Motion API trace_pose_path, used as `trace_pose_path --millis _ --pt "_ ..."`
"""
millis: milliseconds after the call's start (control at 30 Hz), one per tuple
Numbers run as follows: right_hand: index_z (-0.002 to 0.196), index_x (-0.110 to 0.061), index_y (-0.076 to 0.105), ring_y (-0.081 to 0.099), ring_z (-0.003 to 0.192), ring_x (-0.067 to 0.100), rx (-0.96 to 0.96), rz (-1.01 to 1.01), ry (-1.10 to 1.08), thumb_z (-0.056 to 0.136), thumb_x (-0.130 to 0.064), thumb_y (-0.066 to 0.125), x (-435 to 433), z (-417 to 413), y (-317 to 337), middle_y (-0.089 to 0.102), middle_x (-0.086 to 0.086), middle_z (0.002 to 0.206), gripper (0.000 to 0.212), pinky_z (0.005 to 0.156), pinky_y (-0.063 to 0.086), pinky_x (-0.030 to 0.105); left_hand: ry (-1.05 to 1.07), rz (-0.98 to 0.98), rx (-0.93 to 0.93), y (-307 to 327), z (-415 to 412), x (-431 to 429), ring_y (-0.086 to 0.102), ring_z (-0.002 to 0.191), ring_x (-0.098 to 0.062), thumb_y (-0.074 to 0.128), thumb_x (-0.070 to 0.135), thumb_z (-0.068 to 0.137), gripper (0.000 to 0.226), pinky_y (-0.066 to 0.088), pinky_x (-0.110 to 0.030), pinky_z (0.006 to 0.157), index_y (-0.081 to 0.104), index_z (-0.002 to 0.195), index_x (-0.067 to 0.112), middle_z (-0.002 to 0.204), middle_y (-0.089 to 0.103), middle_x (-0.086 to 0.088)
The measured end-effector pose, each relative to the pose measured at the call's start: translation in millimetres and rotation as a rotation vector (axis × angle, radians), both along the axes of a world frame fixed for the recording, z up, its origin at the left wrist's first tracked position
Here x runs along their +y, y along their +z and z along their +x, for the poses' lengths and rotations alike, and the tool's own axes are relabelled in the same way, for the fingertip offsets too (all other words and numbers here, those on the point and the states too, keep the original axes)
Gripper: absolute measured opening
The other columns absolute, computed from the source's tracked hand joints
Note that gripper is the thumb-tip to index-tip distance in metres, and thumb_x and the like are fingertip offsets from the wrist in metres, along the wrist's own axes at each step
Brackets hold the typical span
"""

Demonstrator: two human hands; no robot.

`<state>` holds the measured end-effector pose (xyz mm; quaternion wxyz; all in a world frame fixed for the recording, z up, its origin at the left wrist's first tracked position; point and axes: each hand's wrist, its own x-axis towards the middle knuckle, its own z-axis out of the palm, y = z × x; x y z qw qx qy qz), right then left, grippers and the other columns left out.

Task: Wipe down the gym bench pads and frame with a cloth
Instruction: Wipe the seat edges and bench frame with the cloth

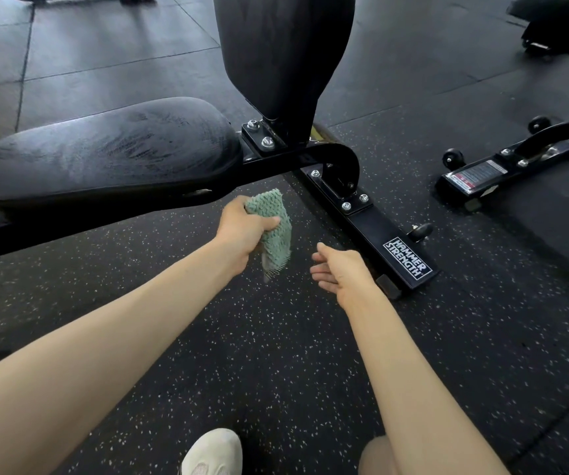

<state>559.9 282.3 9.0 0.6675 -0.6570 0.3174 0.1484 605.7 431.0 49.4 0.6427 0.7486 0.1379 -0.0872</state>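
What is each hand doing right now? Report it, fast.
Left hand: closed, gripping the green cloth.
Right hand: open, holding nothing.

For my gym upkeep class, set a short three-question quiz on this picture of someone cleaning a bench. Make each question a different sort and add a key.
1. Multiple choice: which hand grips the green textured cloth? A. the left hand. B. the right hand. C. both.
2. True or false: the cloth is spread flat on top of the black padded seat.
3. Fill in: the white lettering on the black steel floor bar reads "Hammer ____".

Key
1. A; the right hand is open and holds nothing.
2. False; the cloth hangs from the left hand, off the seat.
3. Strength.
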Motion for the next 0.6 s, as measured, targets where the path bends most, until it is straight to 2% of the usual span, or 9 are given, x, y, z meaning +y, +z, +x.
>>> trace_pose_path --millis 67,133,233,400,600 --pt "0.103 0.000 0.065 0.066 0.071 0.020 0.037 0.250 -0.004 0.101 -0.036 0.045 -2.3 -2.1 4.9 0.070 0.012 0.078 0.041 0.062 0.052 0.027 -0.038 0.070 -0.077 -3.7 1.3 -2.2 0.064 0.095 -0.020 0.072 0.010 0.083 0.024 0.054 -0.041 0.084 0.054 0.097 0.018 0.100 0.066 -0.004" --pt "0.103 0.000 0.062 0.069 0.080 0.024 0.065 0.462 0.044 0.102 -0.043 0.038 -0.6 -4.1 10.9 0.072 0.015 0.086 0.050 0.068 0.053 0.030 -0.092 0.002 -0.044 -7.4 0.0 -6.3 0.066 0.096 -0.021 0.071 0.013 0.085 0.021 0.055 -0.043 0.085 0.055 0.097 0.018 0.101 0.067 -0.005" --pt "0.114 0.004 0.056 0.067 0.093 0.028 0.051 0.601 0.050 0.099 -0.050 0.039 3.6 -4.0 12.3 0.068 0.020 0.108 0.059 0.079 0.054 0.035 -0.109 -0.145 0.067 -11.5 -1.3 -10.6 0.066 0.100 -0.023 0.065 0.014 0.090 0.018 0.056 -0.043 0.085 0.056 0.106 0.013 0.106 0.068 -0.007" --pt "0.122 0.004 0.052 0.066 0.097 0.028 0.009 0.629 0.049 0.096 -0.053 0.045 2.5 -1.9 9.3 0.068 0.021 0.107 0.062 0.085 0.054 0.036 -0.119 -0.201 0.099 -10.6 2.1 -4.3 0.065 0.102 -0.022 0.055 0.020 0.097 0.023 0.056 -0.041 0.084 0.056 0.116 0.008 0.112 0.067 -0.009" --pt "0.130 -0.002 0.049 0.066 0.106 0.032 -0.035 0.630 0.122 0.085 -0.059 0.055 1.2 1.5 3.3 0.063 0.025 0.120 0.072 0.089 0.055 0.041 -0.329 -0.128 0.131 -6.2 -0.4 -1.0 0.067 0.100 -0.022 0.050 0.020 0.099 0.018 0.055 -0.039 0.087 0.057 0.110 0.008 0.108 0.069 -0.008"
